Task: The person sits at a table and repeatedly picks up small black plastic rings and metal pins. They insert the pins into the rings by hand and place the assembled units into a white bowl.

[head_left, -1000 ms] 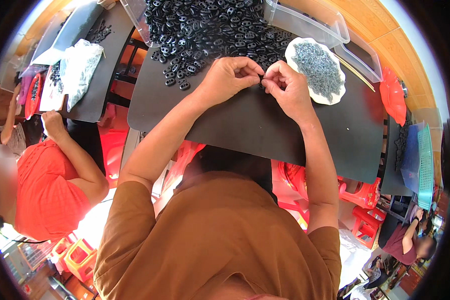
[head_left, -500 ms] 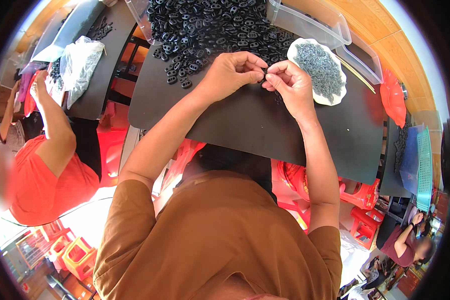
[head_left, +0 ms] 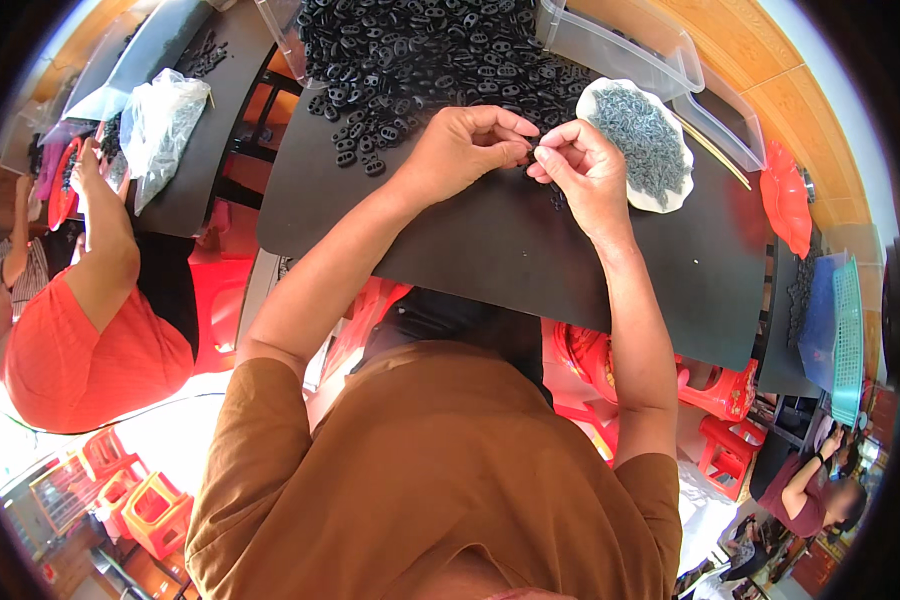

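Observation:
My left hand [head_left: 467, 148] is closed in a pinch on a small black plastic piece [head_left: 532, 150], most of it hidden by the fingertips. Facing it, my right hand [head_left: 583, 170] pinches too, its thumb and forefinger against the same spot; whatever else it grips is too small to make out. Both hands are above the dark table [head_left: 490, 240]. Just beyond them spreads a large heap of black oval pieces with two holes [head_left: 420, 60]. Beside my right hand stands a white scalloped dish [head_left: 682, 190] filled with small grey translucent parts [head_left: 635, 135].
Clear plastic bins [head_left: 620, 45] stand behind the heap. A red dish [head_left: 785, 200] and a teal basket [head_left: 847, 340] are at the right. On the left, a person in a red shirt [head_left: 100, 350] works at another table with a plastic bag [head_left: 165, 130]. Red stools [head_left: 155, 510] stand behind.
My hands keep almost the same place, fingertips still together over the small piece. At the left, the person in red has leaned farther away and moved an arm.

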`<state>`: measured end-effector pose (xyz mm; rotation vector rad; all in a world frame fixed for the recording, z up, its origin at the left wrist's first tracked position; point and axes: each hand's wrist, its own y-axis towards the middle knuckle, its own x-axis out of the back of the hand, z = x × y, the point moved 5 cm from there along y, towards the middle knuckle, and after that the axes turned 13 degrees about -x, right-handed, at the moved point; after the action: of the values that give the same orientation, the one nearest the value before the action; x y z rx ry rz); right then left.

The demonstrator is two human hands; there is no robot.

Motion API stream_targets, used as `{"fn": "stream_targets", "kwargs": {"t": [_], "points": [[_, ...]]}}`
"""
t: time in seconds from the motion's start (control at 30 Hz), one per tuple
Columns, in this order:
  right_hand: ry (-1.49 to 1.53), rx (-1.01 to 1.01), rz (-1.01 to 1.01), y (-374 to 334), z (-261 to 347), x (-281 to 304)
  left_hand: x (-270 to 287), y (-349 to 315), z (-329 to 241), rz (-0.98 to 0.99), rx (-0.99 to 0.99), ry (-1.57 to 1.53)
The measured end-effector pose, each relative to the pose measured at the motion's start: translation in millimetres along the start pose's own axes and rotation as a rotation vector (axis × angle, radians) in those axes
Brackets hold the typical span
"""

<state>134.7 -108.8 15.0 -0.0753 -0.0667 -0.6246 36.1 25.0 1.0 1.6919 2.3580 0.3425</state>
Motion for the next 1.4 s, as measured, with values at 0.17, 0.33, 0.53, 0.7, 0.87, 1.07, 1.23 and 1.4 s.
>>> {"fn": "stream_targets", "kwargs": {"t": [0.17,0.33,0.53,0.7,0.87,1.07,1.23,1.4], "points": [[-0.093,-0.028,-0.002,0,-1,-1,-2,0,-1,0.014,-0.091,0.099],[-0.133,-0.011,-0.040,-2,-3,-4,-5,0,-4,0.033,-0.115,0.247],[-0.031,-0.006,-0.039,1,-3,-2,-3,2,-1,0.030,-0.080,0.147],[0.063,0.069,-0.068,2,-1,3,-1,2,-2,-0.042,-0.004,-0.088],[0.014,0.079,-0.080,0,2,0,0,1,-4,0.005,0.077,0.033],[-0.013,0.067,-0.072,0,-2,-3,-2,1,0,-0.007,0.044,0.045],[0.008,0.062,-0.050,2,-6,-2,-3,2,-2,0.003,0.021,0.069],[0.034,0.020,-0.036,1,-2,-6,4,6,-14,0.070,0.027,0.226]]}}
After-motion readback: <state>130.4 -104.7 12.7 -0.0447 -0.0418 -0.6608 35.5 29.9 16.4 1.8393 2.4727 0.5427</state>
